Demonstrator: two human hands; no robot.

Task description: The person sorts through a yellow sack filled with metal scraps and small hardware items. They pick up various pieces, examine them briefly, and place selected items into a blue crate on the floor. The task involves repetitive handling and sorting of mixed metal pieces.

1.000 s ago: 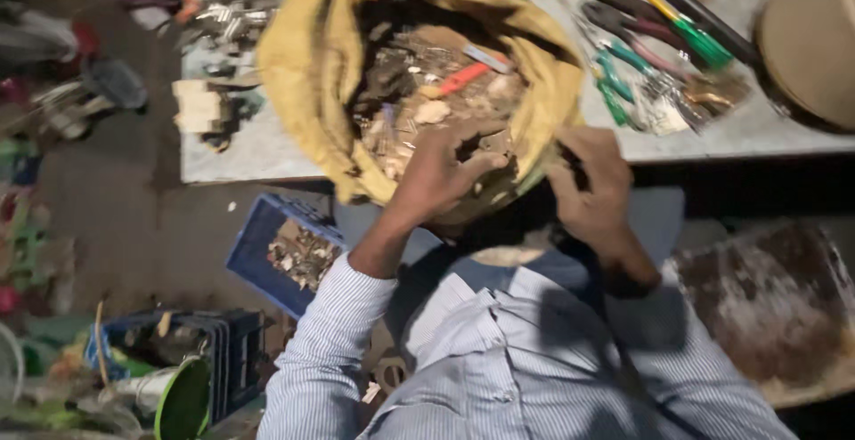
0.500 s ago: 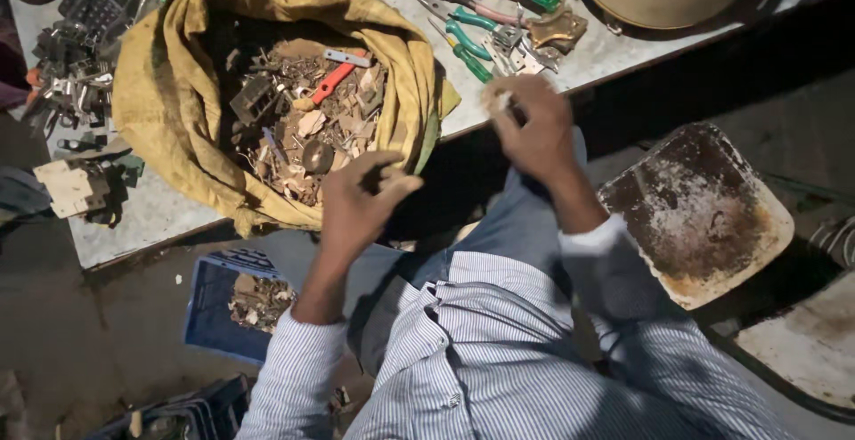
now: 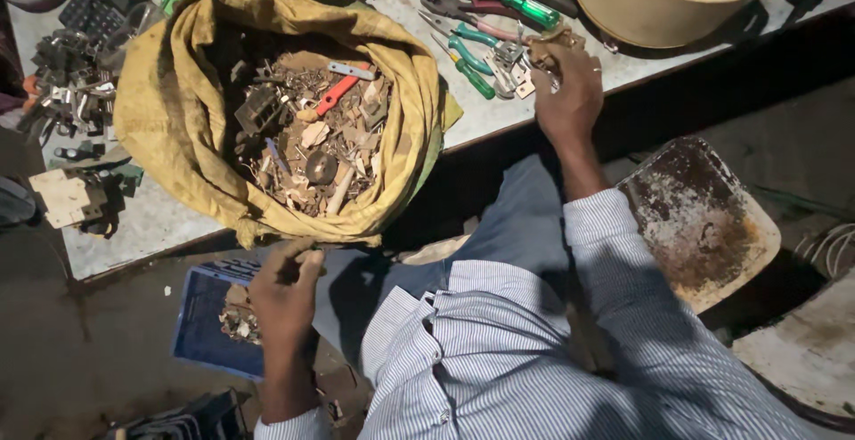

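Seated person sorting metal scrap at a cluttered tabletop (image 3: 534, 110).

Left hand (image 3: 287, 290), fingers curled on a small piece, hangs above the blue crate (image 3: 203, 333), near the yellow sack (image 3: 160, 110) of scrap. Right hand (image 3: 565, 91) grasps small metal parts (image 3: 541, 46) on the tabletop, beside green-handled pliers (image 3: 465, 55).

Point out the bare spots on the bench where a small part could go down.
Bare bench top shows below the yellow sack, right of the pale block. Another strip runs between the sack and the green-handled pliers, toward the bench edge. The top-left scrap heap and the tools by the right hand are crowded.
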